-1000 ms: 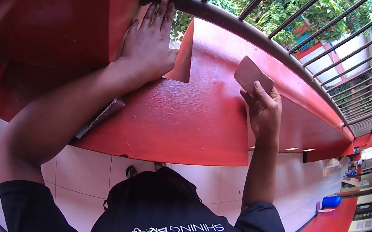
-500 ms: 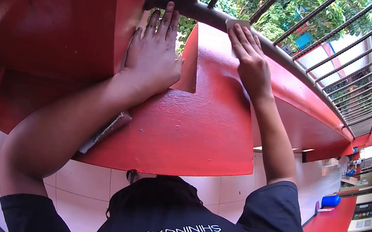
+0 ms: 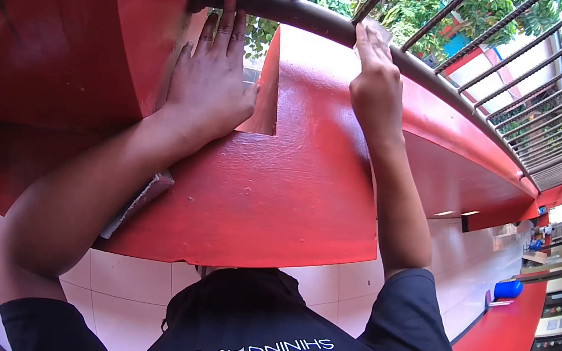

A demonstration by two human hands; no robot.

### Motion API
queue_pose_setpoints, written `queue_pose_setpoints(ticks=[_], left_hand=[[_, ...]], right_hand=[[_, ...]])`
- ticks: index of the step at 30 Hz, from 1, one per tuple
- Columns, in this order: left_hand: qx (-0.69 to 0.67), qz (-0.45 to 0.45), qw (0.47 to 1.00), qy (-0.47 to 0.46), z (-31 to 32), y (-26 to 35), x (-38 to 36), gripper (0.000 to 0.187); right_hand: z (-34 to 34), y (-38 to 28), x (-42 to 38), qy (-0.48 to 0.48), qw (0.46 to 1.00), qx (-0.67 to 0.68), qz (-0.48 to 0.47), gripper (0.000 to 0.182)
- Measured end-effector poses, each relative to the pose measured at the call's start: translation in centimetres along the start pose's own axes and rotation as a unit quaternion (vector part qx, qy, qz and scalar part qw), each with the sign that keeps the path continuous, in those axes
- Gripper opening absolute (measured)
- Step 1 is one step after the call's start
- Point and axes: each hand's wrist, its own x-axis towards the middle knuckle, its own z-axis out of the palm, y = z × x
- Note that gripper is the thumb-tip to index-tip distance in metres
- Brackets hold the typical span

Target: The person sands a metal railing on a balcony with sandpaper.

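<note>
My left hand (image 3: 214,79) lies flat with its fingers spread on the red ledge (image 3: 296,171), beside the square notch, its fingertips touching the dark metal rail (image 3: 293,14). Farther right, my right hand (image 3: 378,62) holds a thin, pale sheet (image 3: 378,31) against the same rail, at the foot of the upright bars. The fingers are close together over the sheet, which is partly hidden. Under my left forearm, a rough-edged grey piece (image 3: 136,203) rests on the ledge.
A red pillar (image 3: 62,20) rises on the left. Slanting bars (image 3: 489,39) continue to the right, with foliage behind them. A blue object (image 3: 508,289) sits on a red surface (image 3: 494,345) at the lower right. Pale floor tiles lie below.
My right hand has moved slightly right along the rail with the sheet and is turned more on its side. The view has shifted a little; my left hand stays by the notch.
</note>
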Motion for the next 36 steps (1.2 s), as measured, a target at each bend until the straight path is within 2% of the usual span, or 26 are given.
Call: queue_pose_setpoints(ticks=[2,4,6,8,11,14,15,16,18,20,22,24,26,29,30,32,34,36], left_hand=[[0.004,0.002,1.000,0.007,0.0,-0.2,0.0,0.105],[0.008,0.004,1.000,0.016,-0.2,-0.1,-0.1,0.106],[0.030,-0.013,0.999,-0.023,-0.8,0.1,-0.1,0.106],[0.024,-0.011,1.000,-0.014,-0.6,0.0,-0.1,0.106],[0.014,-0.008,1.000,-0.007,0.2,-0.1,-0.1,0.106],[0.011,-0.010,1.000,-0.008,-0.1,0.1,0.1,0.106],[0.002,-0.014,1.000,-0.014,-0.5,0.1,0.0,0.105],[0.010,-0.021,1.000,-0.008,-0.8,0.2,-0.1,0.105],[0.020,-0.023,0.999,-0.038,-1.3,0.5,-0.1,0.104],[0.037,-0.029,0.998,-0.034,-0.9,0.3,0.0,0.104],[0.039,-0.011,0.999,-0.018,-0.6,0.2,-0.1,0.103],[0.035,-0.014,0.999,-0.008,-0.8,0.1,-0.2,0.102],[0.018,-0.011,0.999,-0.030,-0.9,0.1,-0.4,0.102],[-0.002,-0.018,0.999,-0.030,-0.7,-0.3,-0.8,0.102],[-0.005,-0.016,0.999,-0.028,-0.6,-0.3,-0.7,0.102],[-0.011,-0.016,1.000,-0.021,-0.5,-0.5,-0.8,0.102],[-0.027,-0.020,0.999,-0.036,-1.0,-0.3,-0.9,0.101],[-0.032,-0.028,0.999,-0.032,-1.2,-0.5,-1.0,0.100]], right_hand=[[-1.0,0.9,1.2,-0.020,1.000,0.014,0.010,0.059],[-1.2,0.4,0.7,-0.022,0.996,0.016,0.084,0.056],[-0.8,0.3,-0.3,0.001,0.998,0.002,0.062,0.055],[-0.4,0.5,-0.2,0.022,0.999,-0.013,0.041,0.054],[-0.7,-0.2,1.0,-0.035,0.993,-0.013,0.111,0.051],[-1.6,-2.4,0.2,-0.051,0.996,-0.011,0.077,0.050],[-2.1,-2.1,0.0,-0.061,0.995,0.015,0.081,0.047],[-3.0,-1.6,0.2,-0.071,0.989,0.104,0.080,0.044],[-7.7,-4.7,2.5,-0.196,0.945,0.212,0.152,0.043],[-6.7,-4.7,3.1,-0.093,0.960,0.265,-0.010,0.047],[-6.0,-5.2,4.9,-0.096,0.955,0.264,-0.094,0.052],[-4.4,-5.8,7.3,-0.087,0.962,0.184,-0.184,0.053],[-3.3,-6.0,10.8,-0.014,0.953,0.065,-0.295,0.054],[-3.1,-5.5,16.2,0.103,0.930,-0.094,-0.340,0.052],[-2.6,-5.4,16.7,0.105,0.935,-0.081,-0.330,0.048],[-0.9,-5.0,14.4,-0.053,0.917,-0.038,-0.393,0.054],[1.0,-4.0,12.6,-0.068,0.864,-0.049,-0.496,0.042],[-1.1,-4.8,14.0,-0.059,0.882,-0.077,-0.462,0.045]])
